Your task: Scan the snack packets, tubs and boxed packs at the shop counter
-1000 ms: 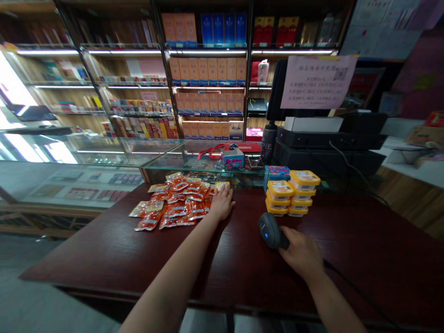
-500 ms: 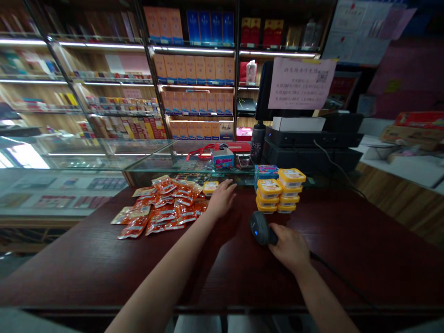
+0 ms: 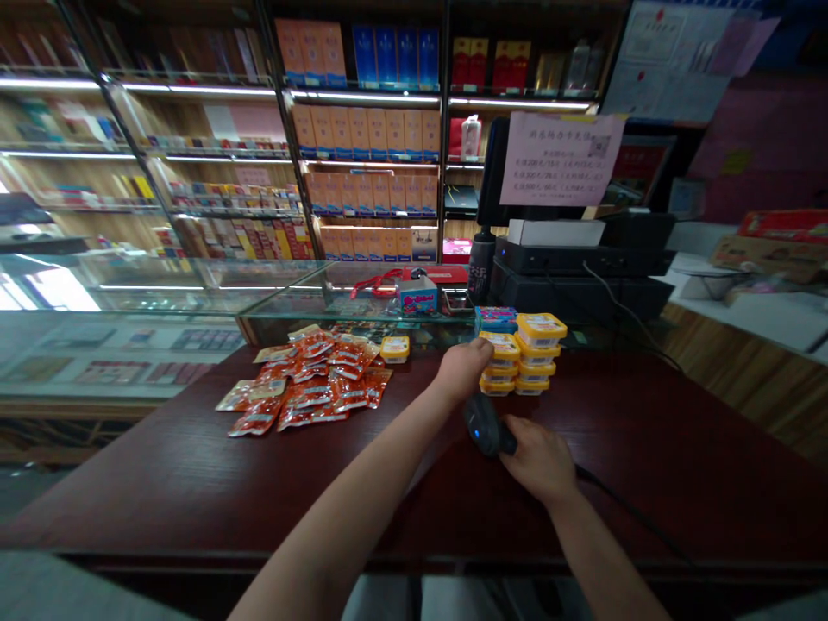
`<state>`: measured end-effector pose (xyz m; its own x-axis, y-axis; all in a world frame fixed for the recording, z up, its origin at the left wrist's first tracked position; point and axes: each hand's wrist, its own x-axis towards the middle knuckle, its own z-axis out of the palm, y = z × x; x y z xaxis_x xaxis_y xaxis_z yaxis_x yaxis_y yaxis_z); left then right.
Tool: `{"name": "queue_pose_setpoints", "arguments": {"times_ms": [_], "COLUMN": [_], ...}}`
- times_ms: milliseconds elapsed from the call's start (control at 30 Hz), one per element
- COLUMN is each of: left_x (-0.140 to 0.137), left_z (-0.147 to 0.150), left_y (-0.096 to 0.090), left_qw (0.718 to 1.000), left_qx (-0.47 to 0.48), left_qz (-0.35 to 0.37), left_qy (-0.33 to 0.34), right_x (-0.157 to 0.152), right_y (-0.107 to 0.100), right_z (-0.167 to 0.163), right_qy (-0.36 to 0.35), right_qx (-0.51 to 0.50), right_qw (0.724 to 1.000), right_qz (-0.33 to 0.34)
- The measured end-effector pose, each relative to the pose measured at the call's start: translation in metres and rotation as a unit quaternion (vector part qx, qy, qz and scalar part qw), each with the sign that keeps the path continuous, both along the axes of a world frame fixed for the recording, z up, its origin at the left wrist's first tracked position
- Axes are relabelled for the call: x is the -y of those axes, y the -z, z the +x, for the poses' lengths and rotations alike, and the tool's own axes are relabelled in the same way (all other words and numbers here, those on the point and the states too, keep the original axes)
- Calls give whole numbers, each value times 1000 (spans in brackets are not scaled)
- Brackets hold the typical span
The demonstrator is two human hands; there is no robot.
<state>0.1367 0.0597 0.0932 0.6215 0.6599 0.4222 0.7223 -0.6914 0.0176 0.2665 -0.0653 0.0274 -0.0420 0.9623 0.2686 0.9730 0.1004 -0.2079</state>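
My left hand [image 3: 467, 369] reaches across to the left stack of yellow-lidded plastic tubs and is closed on the top tub [image 3: 500, 347]. The thumb lies by the lid, and the other fingers are mostly hidden. A second stack of yellow tubs [image 3: 536, 352] stands right beside it. In my right hand [image 3: 538, 457] is a dark barcode scanner [image 3: 484, 426] with a blue light, its head just below my left hand. One single yellow tub [image 3: 394, 348] stands apart, at the right edge of a heap of orange snack packets [image 3: 316, 379].
Behind the tubs is a blue-pink box [image 3: 495, 319]. A glass display counter [image 3: 278, 302] borders the dark wooden counter [image 3: 194, 500]. The scanner cable [image 3: 634, 512] trails right. A monitor with a paper notice [image 3: 561, 159] stands over the till equipment [image 3: 582, 289].
My left hand has moved right, from beside the single yellow tub to the top of the left tub stack, and has closed there. My right hand stays in place with the scanner.
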Motion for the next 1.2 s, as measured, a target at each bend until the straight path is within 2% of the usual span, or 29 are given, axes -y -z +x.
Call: {"name": "queue_pose_setpoints", "arguments": {"times_ms": [133,333,467,567,700,833,1067,1200], "left_x": [5,13,11,8,7,9,12,12], "left_z": [-31,-93,-108,-107,-105,-104,-103,-104], "left_y": [12,63,83,86,87,87,84,85], "left_qw": [994,956,937,931,933,934,931,935], "left_qx": [86,239,291,305,293,282,291,289], "left_qz": [-13,-33,-36,-47,-62,-67,-77,-74], "left_qy": [-69,-169,-191,-197,-200,-209,-205,-193], "right_x": [-1,0,0,-2,-5,-4,-2,-2], "right_y": [4,4,-4,-9,-8,-5,-9,-14], "right_z": [2,-3,-11,-14,-16,-21,-22,-18], "right_qy": [-2,-16,-9,6,-63,-95,-94,-55], "right_qx": [-11,-9,-28,-113,-274,-354,-355,-259], "right_qw": [1000,1000,999,993,959,930,930,964], "right_qz": [-2,-11,-24,-39,-37,-18,-25,-30]}}
